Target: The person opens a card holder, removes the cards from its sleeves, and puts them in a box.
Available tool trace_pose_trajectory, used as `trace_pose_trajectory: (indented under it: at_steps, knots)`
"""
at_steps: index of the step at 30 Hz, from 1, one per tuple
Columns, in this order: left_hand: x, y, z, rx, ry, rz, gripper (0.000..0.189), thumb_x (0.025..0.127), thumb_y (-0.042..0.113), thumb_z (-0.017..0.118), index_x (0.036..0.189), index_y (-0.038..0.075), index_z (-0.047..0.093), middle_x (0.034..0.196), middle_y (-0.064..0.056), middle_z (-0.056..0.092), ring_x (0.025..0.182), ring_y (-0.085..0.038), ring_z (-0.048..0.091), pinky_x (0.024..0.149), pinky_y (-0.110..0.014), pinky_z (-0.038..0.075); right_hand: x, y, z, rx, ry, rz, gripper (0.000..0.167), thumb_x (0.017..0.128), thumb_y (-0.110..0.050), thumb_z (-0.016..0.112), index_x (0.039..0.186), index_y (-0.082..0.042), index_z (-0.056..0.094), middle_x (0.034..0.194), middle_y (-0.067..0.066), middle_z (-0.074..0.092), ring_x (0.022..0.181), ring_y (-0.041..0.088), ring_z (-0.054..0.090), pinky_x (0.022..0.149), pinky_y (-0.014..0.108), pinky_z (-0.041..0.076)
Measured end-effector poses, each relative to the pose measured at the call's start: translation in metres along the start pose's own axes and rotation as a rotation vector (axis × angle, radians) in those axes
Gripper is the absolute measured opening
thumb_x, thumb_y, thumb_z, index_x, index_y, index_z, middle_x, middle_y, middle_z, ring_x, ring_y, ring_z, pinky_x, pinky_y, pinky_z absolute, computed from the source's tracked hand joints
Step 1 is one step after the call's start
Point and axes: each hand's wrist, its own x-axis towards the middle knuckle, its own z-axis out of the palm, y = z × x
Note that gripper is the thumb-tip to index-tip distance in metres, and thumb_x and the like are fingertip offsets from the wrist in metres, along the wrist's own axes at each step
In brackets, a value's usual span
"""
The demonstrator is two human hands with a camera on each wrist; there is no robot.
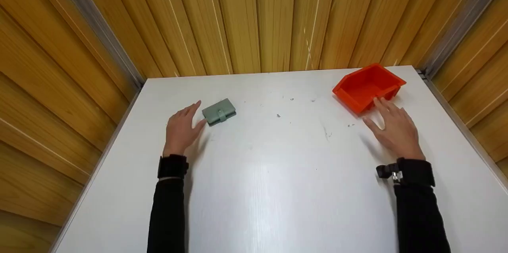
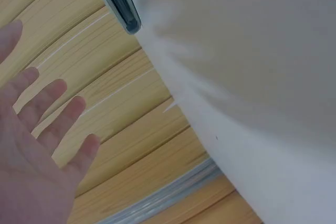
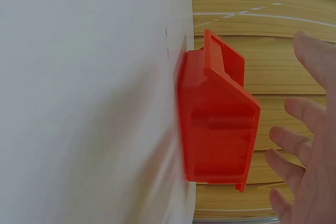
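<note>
A small grey-green wallet (image 1: pixel 219 111) with a snap strap lies on the white table, toward the back left. Just left of it is my left hand (image 1: pixel 180 130), fingers spread and thumb toward the wallet's near corner. The left wrist view shows that hand (image 2: pixel 39 145) holding nothing, with the wallet's edge (image 2: pixel 116 3) beyond it. At the back right sits an orange-red plastic bin (image 1: pixel 367 88), its inside bare. My right hand (image 1: pixel 396 130) hovers at its near side with fingers apart. In the right wrist view a gap shows between the fingers and the bin (image 3: pixel 218 129).
The white table (image 1: pixel 254 189) has small dark marks and scuffs near its middle. Wood-patterned panels (image 1: pixel 238 18) stand behind it and on both sides, with grey metal posts (image 1: pixel 107 22) at the corners. Both wrists wear black straps (image 1: pixel 173 166).
</note>
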Motion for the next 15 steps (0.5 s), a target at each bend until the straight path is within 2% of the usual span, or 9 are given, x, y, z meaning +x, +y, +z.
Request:
trace_pose_trajectory:
  at_steps: [5,8,11,15]
  knots:
    - [0.037,0.004,0.009,-0.215,-0.225,-0.099,0.060,0.108,0.036,0.054,0.162,0.017,0.036,0.164,-0.018,0.038,0.152,-0.040,0.033,0.122,-0.059,0.029,0.000,-0.005,-0.001,0.024,-0.005,0.000,0.085,0.103,-0.061,0.047,0.166,-0.013,0.019,0.168,0.026,0.022,0.154,0.049,0.019,0.124,0.069,0.009]
    - [0.051,0.009,0.018,-0.223,-0.307,-0.143,0.057,0.109,0.034,0.049,0.161,0.013,0.037,0.164,-0.019,0.037,0.153,-0.039,0.032,0.124,-0.055,0.028,-0.002,-0.006,-0.003,0.025,0.003,0.017,0.084,0.103,-0.062,0.047,0.166,-0.014,0.019,0.169,0.025,0.022,0.153,0.051,0.020,0.120,0.074,0.012]
    - [0.056,0.011,0.028,-0.161,-0.315,-0.158,0.054,0.110,0.031,0.049,0.158,0.010,0.041,0.159,-0.020,0.045,0.148,-0.039,0.040,0.122,-0.053,0.033,-0.002,-0.005,-0.004,0.026,0.009,0.030,0.082,0.103,-0.060,0.048,0.166,-0.015,0.020,0.169,0.024,0.023,0.151,0.053,0.022,0.116,0.078,0.016]
    - [0.057,0.011,0.037,-0.134,-0.272,-0.154,0.050,0.109,0.028,0.051,0.155,0.008,0.047,0.154,-0.022,0.049,0.144,-0.040,0.045,0.119,-0.053,0.037,-0.002,-0.004,-0.004,0.031,0.018,0.038,0.076,0.105,-0.054,0.048,0.166,-0.015,0.023,0.167,0.025,0.027,0.148,0.054,0.025,0.114,0.079,0.020]
